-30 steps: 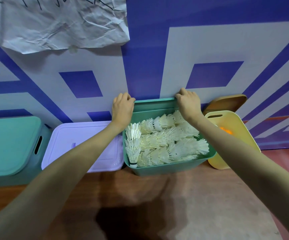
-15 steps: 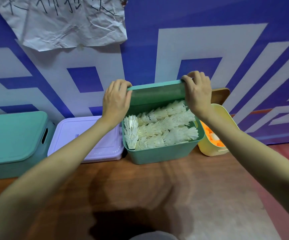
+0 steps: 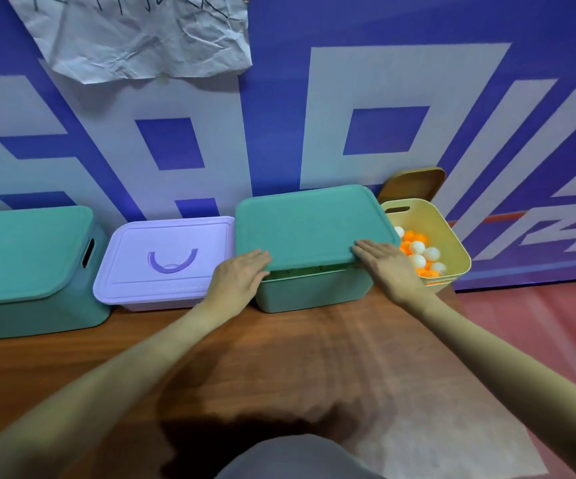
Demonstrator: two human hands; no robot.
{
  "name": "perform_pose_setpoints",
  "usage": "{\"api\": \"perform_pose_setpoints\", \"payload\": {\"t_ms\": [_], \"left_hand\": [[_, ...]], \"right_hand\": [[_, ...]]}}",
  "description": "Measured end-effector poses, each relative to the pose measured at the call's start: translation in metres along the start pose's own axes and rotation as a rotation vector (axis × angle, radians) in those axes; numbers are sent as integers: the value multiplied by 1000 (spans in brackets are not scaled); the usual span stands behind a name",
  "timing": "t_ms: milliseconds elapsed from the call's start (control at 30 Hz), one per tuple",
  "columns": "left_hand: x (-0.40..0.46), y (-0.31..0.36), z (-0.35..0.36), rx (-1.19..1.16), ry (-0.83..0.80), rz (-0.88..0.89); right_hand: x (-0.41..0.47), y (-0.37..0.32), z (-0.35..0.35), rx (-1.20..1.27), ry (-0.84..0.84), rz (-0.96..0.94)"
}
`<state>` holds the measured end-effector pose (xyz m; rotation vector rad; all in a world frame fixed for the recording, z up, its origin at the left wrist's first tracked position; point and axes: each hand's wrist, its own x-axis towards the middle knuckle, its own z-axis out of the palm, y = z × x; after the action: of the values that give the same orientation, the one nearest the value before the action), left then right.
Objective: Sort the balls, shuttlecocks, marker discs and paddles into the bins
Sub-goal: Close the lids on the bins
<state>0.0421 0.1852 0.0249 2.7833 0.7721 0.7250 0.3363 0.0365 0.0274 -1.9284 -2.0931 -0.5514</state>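
While the teal lid [image 3: 309, 224] lies on the middle teal bin [image 3: 314, 290] with a gap along its near edge, both hands rest flat-fingered at its front corners, left hand [image 3: 241, 276] and right hand [image 3: 381, 262], gripping nothing. Pressing both corners down evenly should seat it. The bin's contents are hidden; only the balls [image 3: 419, 254] in the yellow bin [image 3: 452, 243] show.
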Motion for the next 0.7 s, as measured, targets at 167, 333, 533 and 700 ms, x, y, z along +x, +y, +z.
{"api": "perform_pose_setpoints", "payload": {"t_ms": [167,333,533,700], "left_hand": [[-11,-5,14,-6,-16,-12],[-11,-4,15,-27,-8,1],[-16,-7,20,-39,-69,-5],[-17,-10,16,-58,-144,8]], "right_hand": [[-13,-8,15,-15,-91,-4],[-15,-8,15,16,-117,43],[-15,-2,17,23,-101,40],[-13,0,17,21,-14,12]]}}
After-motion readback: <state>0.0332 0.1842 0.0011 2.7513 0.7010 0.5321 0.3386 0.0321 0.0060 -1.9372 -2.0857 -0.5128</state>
